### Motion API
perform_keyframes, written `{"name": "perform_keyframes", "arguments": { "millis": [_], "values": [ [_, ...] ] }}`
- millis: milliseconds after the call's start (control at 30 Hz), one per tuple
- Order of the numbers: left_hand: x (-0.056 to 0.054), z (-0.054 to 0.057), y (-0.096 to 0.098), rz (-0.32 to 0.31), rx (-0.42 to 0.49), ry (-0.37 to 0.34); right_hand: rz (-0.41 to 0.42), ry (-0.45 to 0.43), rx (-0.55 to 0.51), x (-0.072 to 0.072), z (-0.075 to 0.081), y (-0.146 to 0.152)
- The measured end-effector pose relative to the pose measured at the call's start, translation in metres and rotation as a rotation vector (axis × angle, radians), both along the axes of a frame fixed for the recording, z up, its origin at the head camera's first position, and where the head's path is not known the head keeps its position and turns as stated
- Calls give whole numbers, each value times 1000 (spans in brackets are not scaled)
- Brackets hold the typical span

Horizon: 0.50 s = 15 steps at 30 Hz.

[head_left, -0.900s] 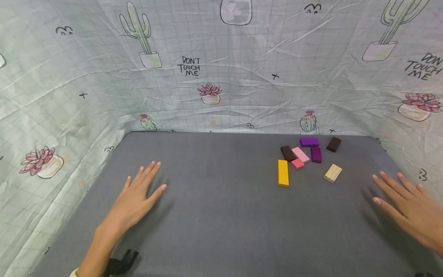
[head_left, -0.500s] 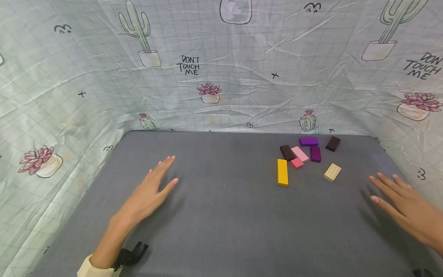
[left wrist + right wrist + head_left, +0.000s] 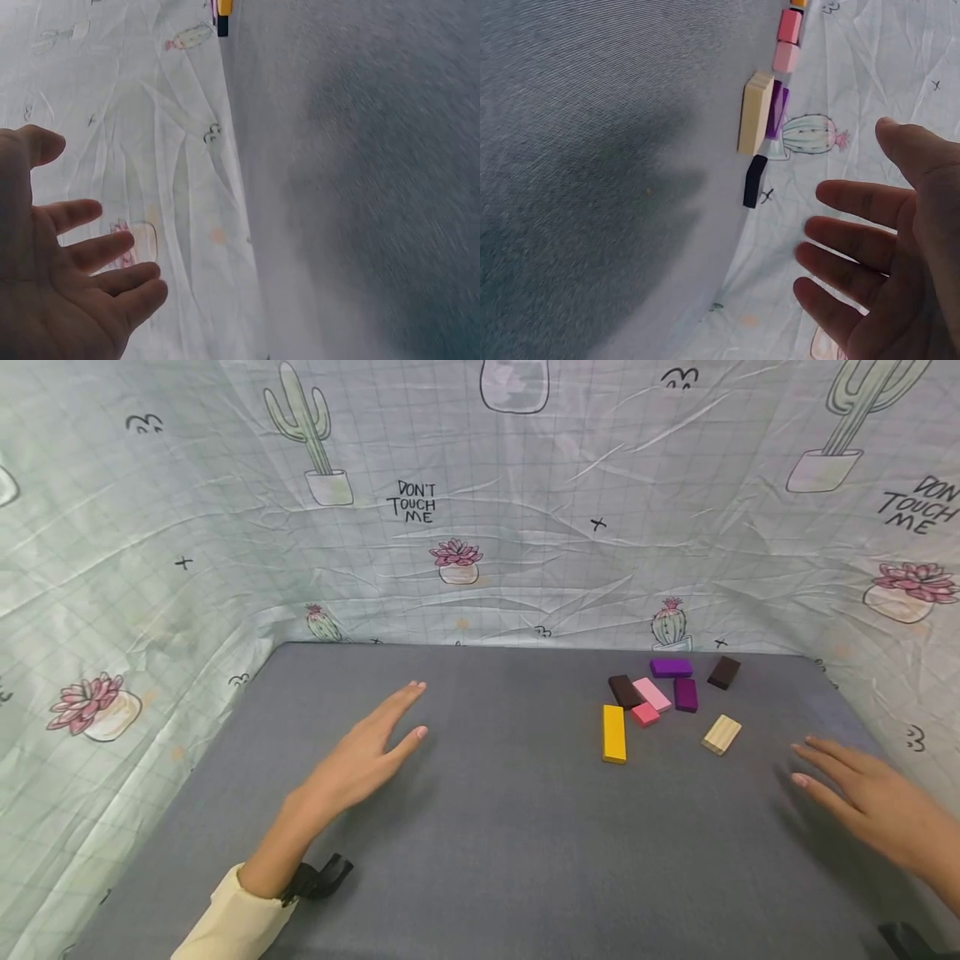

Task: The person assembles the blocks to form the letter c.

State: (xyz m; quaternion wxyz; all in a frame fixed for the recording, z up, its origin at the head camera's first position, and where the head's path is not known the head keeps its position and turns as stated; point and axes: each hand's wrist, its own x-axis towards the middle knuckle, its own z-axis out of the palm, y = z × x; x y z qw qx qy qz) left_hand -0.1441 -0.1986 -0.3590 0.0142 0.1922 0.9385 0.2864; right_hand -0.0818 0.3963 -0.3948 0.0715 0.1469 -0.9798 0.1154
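My left hand (image 3: 363,760) hovers over the left half of the grey table with fingers extended and nothing in it. My right hand (image 3: 873,802) hangs at the right edge, fingers loosely straight, also holding nothing. Nearest to it lies a pale wooden block (image 3: 722,735). A long yellow block (image 3: 613,735) lies left of that. Behind are a small coral block (image 3: 645,714), a light pink block (image 3: 652,694), a dark brown block (image 3: 624,692), two purple blocks (image 3: 671,668) and another dark brown block (image 3: 724,672). The right wrist view shows the wooden block (image 3: 756,114) beyond the fingers.
A cloth backdrop (image 3: 525,510) printed with cacti rises behind the grey table (image 3: 510,860) and along both sides. Black straps (image 3: 322,878) sit at the wrists; a cream sleeve (image 3: 240,918) covers the left forearm.
My left hand has moved right and slightly forward across the table. The right hand has drifted a little left. The blocks have stayed in place.
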Motion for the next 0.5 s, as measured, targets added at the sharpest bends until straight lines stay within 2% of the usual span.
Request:
{"name": "perform_keyframes", "arguments": {
  "millis": [100, 233, 300, 433, 500],
  "values": [
    [-4, 2, 9, -12, 29, 23, 2, 33, 27, -3, 4, -4],
    [-8, 4, 21, -16, 82, 19, -9, -13, 79, -10, 9, -11],
    [-10, 4, 27, -27, 105, 10, 3, -7, 92, -15, 11, -14],
    [-16, 3, 41, -72, 126, 4, 53, 74, 47, -20, 13, -17],
    [-19, 1, 48, -103, 128, -4, 66, 85, 24, -23, 15, -18]
  ]
}}
